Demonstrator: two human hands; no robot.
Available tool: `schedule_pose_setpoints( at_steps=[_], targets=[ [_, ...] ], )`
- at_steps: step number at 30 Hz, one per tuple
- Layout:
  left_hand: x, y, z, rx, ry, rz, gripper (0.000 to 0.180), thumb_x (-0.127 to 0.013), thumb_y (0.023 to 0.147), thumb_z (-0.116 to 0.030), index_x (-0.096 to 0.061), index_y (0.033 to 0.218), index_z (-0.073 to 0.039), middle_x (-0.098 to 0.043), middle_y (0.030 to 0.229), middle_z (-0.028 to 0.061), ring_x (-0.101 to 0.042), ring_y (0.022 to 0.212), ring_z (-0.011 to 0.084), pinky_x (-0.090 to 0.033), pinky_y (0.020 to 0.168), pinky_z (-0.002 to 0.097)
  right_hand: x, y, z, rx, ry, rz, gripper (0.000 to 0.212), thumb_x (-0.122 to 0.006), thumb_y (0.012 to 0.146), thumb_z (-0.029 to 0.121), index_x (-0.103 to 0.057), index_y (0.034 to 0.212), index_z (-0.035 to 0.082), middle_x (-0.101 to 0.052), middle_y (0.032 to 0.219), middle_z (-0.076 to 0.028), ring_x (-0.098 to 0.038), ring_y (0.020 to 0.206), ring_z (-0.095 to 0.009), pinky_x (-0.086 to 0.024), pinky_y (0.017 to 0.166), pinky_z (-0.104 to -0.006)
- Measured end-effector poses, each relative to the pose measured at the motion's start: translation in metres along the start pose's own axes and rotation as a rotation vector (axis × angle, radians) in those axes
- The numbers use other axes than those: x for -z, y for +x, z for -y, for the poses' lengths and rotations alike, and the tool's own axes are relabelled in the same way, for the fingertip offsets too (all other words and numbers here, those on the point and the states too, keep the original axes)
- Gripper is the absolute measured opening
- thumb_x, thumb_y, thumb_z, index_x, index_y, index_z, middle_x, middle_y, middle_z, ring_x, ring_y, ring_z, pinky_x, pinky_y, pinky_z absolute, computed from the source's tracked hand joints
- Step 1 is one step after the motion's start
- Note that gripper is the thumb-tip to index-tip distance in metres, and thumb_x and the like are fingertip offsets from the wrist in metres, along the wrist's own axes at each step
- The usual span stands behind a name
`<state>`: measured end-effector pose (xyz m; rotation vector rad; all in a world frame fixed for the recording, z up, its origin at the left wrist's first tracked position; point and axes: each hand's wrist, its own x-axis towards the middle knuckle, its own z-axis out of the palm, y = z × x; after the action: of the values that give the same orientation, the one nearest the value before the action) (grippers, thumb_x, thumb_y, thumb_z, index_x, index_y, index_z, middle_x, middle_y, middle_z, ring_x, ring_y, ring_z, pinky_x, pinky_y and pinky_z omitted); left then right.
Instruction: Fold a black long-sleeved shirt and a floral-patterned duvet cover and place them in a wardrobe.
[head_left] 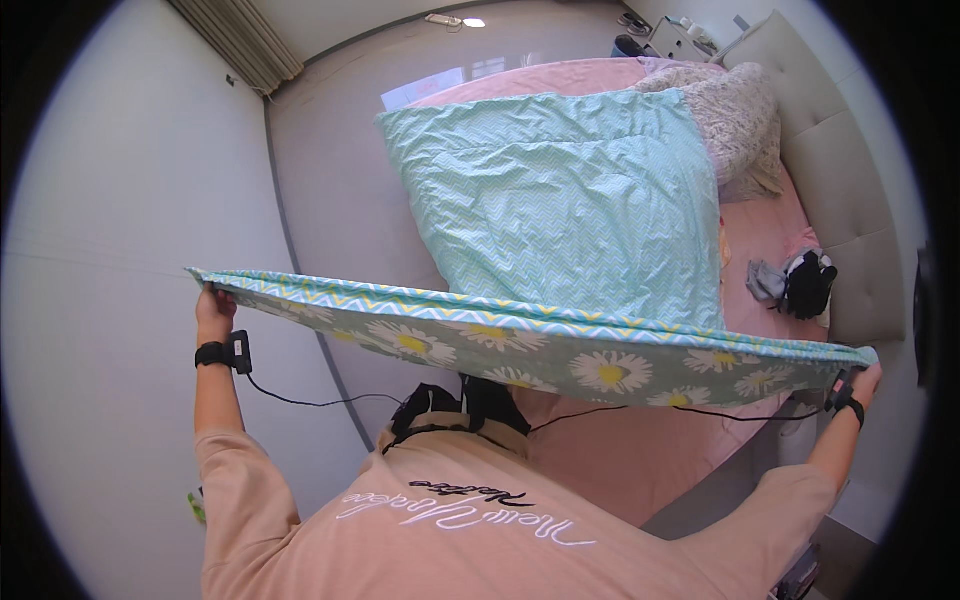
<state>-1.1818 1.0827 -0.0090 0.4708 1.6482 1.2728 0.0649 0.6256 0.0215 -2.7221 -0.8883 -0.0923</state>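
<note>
Arms spread wide, I stretch a daisy-print cloth [610, 372] with a zigzag border in front of me, its left end out past the bed's foot and its right end near the padded headboard [845, 185]. My left hand [214, 303] has its fingers clamped on one corner; my right hand [868, 381], partly hidden by fabric, clamps the opposite corner. Beyond the taut edge, a rumpled aqua quilt [560, 210] lies over the pink bedsheet [620, 465]; I cannot tell whether the two join. A patterned pillow [740, 125] and a dark bundle [808, 285] rest near the headboard.
</note>
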Motion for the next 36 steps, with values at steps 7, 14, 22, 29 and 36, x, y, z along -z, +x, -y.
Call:
schedule_pose_setpoints(
  at_steps=[7,14,22,29,36],
  targets=[
    [-0.013,0.151,0.054,0.282,-0.072,-0.133,0.025,-0.048,0.097,-0.031,-0.054,0.119,-0.020,-0.065,0.090,0.0039,-0.064,0.080,0.0206,-0.054,0.067,0.0306,0.041,0.182,0.131,0.114,0.263,-0.002,0.026,-0.068,0.081,0.010,-0.065,0.106,0.003,-0.069,0.100,-0.013,-0.065,0.091,-0.024,-0.050,0.079,-0.0365],
    [-0.163,0.306,0.018,0.209,-0.022,0.038,0.018,-0.044,0.098,-0.022,-0.057,0.090,-0.013,-0.061,0.079,0.0015,-0.060,0.068,0.0130,-0.048,0.056,0.0263,-0.065,0.211,0.232,0.081,-0.471,-0.062,0.038,-0.044,0.096,0.036,-0.061,0.108,0.004,-0.064,0.105,-0.005,-0.063,0.095,-0.021,-0.053,0.082,-0.0341],
    [-0.288,0.482,0.161,0.397,-0.007,-0.156,0.030,-0.045,0.094,-0.019,-0.044,0.064,-0.020,-0.044,0.052,-0.0041,-0.045,0.044,0.0083,-0.036,0.039,0.0225,-0.215,0.333,0.393,-0.637,0.755,-0.262,0.034,-0.049,0.089,0.033,-0.061,0.101,0.004,-0.062,0.102,-0.010,-0.062,0.091,-0.024,-0.051,0.075,-0.0383],
    [-0.340,0.638,0.184,0.501,0.234,-0.223,0.039,-0.046,0.099,-0.035,-0.041,0.064,-0.020,-0.042,0.051,-0.0066,-0.043,0.044,0.0062,-0.033,0.037,0.0193,-0.423,0.462,0.544,-0.653,1.026,-0.258,0.031,-0.043,0.100,0.019,-0.049,0.117,-0.006,-0.057,0.118,-0.016,-0.058,0.108,-0.029,-0.053,0.091,-0.0422],
    [-0.320,0.627,0.250,0.564,0.257,-0.256,0.047,-0.050,0.096,-0.050,-0.039,0.059,-0.021,-0.041,0.048,-0.0070,-0.046,0.043,0.0054,-0.032,0.036,0.0182,-0.442,0.478,0.548,-0.495,1.001,-0.149,0.037,-0.043,0.102,0.021,-0.042,0.126,-0.006,-0.053,0.121,-0.019,-0.059,0.104,-0.036,-0.056,0.087,-0.0505]
  ],
)
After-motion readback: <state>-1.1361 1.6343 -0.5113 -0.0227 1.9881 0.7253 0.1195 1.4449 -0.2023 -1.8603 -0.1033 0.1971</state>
